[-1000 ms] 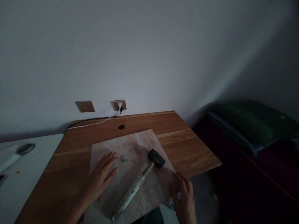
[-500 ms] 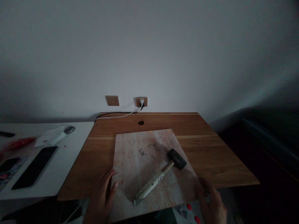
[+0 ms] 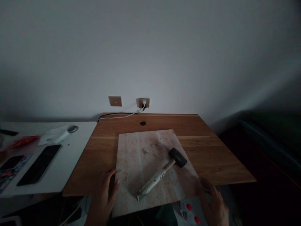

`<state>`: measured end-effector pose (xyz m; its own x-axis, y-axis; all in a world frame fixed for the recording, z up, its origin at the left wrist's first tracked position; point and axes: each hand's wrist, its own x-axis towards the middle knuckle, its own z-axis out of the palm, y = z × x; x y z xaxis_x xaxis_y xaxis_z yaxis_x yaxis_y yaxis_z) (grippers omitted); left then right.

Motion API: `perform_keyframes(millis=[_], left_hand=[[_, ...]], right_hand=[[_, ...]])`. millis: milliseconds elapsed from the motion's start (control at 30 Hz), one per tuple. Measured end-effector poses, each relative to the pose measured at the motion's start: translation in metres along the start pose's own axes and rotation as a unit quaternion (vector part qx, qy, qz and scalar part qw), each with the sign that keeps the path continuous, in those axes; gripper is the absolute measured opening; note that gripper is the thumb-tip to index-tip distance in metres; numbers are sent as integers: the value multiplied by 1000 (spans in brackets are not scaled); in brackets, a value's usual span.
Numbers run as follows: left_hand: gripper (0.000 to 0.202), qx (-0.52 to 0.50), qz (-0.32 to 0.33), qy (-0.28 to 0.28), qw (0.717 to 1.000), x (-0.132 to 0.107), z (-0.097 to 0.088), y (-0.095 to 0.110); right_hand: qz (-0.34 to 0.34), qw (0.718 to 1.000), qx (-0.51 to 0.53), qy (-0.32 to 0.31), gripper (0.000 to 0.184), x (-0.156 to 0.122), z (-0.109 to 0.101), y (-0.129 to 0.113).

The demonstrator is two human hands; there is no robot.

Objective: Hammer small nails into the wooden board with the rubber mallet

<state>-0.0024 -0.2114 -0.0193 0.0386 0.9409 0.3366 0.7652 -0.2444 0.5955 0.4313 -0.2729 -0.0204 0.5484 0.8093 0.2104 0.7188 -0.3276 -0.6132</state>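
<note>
We have a square, pale, reddish-stained board (image 3: 131,169) lying on the brown wooden desk (image 3: 218,160), its near edge apparently jutting past the desk's own front edge; that overhang is probably why our hands flank it, to steady it. Our left hand (image 3: 103,196) is at the board's left edge, thumb and forefinger spread well apart, the thumb tip over the surface; it seems to touch rather than clasp. Our right hand (image 3: 214,201) is at the near right corner with fingers loosely curled; we cannot tell whether it grips, since the contact is dim. The black-headed mallet with a worn whitish handle (image 3: 162,173) rests untouched on the board, laid down perhaps to free both hands. Its long axis runs diagonally, head toward the far right, handle end toward the near left. Beyond the handle lie small, thin, silvery metal pieces (image 3: 144,151), likely grouped to keep them together.
</note>
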Motion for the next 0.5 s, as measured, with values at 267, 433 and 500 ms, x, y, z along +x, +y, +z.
perform_keyframes(millis=[267, 433, 500], left_hand=[[34, 53, 6, 41, 998, -2, -8, 5], [38, 73, -13, 54, 996, -6, -10, 0], [40, 83, -15, 54, 995, -7, -10, -2]], right_hand=[[25, 998, 19, -50, 52, 3, -10, 4], [39, 998, 24, -50, 52, -3, -9, -8], [24, 999, 33, -32, 50, -8, -8, -15]])
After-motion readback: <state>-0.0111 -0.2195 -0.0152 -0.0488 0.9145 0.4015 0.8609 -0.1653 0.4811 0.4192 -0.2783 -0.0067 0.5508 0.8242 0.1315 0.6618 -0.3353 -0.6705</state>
